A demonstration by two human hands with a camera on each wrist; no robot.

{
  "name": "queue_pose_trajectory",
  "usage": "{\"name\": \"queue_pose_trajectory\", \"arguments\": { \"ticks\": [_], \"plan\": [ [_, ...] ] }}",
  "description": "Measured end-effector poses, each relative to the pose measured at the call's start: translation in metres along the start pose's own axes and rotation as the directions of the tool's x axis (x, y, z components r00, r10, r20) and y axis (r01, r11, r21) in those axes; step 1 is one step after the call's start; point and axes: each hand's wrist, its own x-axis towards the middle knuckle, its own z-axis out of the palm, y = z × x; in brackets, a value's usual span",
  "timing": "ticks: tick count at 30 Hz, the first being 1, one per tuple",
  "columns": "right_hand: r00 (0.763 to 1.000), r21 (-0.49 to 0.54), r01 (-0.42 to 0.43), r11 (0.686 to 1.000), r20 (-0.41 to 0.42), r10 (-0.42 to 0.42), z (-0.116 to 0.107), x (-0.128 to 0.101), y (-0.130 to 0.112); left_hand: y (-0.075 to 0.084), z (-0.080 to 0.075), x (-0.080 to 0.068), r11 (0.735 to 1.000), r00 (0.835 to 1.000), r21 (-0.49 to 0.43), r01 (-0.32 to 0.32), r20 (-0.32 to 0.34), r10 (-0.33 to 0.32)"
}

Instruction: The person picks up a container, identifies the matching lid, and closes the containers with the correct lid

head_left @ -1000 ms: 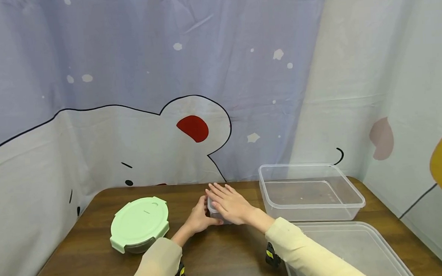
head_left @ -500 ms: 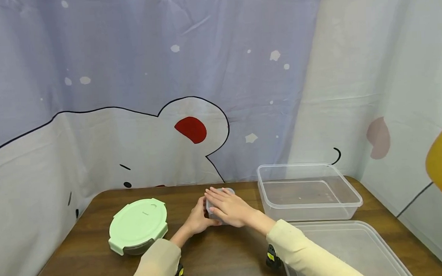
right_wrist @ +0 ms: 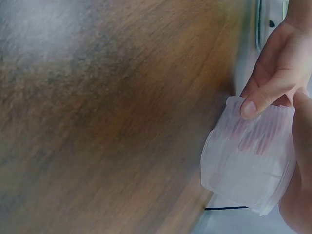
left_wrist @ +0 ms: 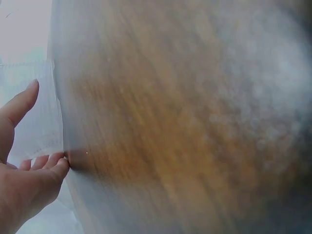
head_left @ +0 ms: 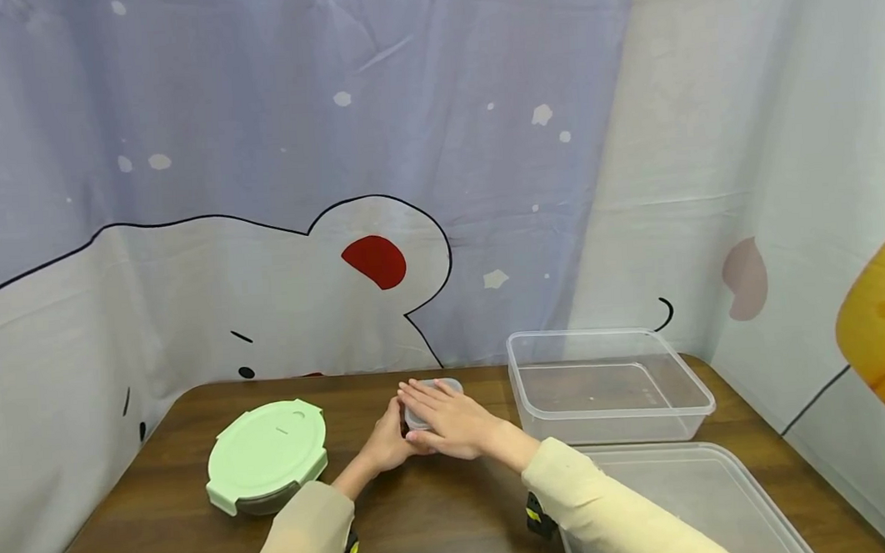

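Note:
A small clear plastic container (head_left: 435, 389) stands mid-table. My left hand (head_left: 386, 443) grips its left side, and its thumb (right_wrist: 265, 95) presses the wall of the ribbed container (right_wrist: 248, 156). My right hand (head_left: 450, 418) lies flat on the lid with straight fingers, and its edge (right_wrist: 303, 161) shows beside the tub. In the left wrist view my left hand (left_wrist: 22, 187) curls against the translucent container (left_wrist: 41, 122).
A round container with a pale green clip lid (head_left: 266, 454) sits at the left. A large clear open tub (head_left: 664, 419) stands at the right. Another clear plastic piece (head_left: 694, 497) lies at the near right corner. A printed curtain hangs behind the brown table (head_left: 440, 510).
My right hand has drawn back a little over the small container, so the lid's far edge shows. Both hands stay on it, shifted slightly left.

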Motion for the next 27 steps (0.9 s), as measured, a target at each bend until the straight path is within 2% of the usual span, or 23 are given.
{"name": "queue_pose_trajectory", "arguments": {
  "ticks": [6,10,14,20,27],
  "plan": [
    [0.999,-0.063,0.029,0.998,-0.039,-0.031,-0.003,-0.002,0.000,0.000,0.001,0.001,1.000,1.000,0.016,-0.009,-0.004,0.009],
    [0.999,0.001,0.029,1.000,-0.039,-0.029,-0.004,-0.002,0.000,-0.001,-0.001,0.001,0.999,1.000,0.033,-0.007,-0.002,0.007],
    [1.000,0.085,0.006,0.996,-0.016,-0.005,-0.005,-0.001,0.000,-0.002,-0.003,-0.001,1.000,1.000,0.000,0.017,0.025,-0.017],
    [0.996,0.109,-0.083,0.991,0.003,0.084,-0.006,-0.001,0.011,0.000,0.001,-0.004,0.998,0.998,-0.014,0.055,0.004,-0.055],
    [0.995,0.098,-0.093,0.991,-0.022,0.095,-0.005,-0.001,0.016,0.004,0.001,-0.002,0.997,0.997,-0.001,0.081,-0.014,-0.081]
  ]
}}
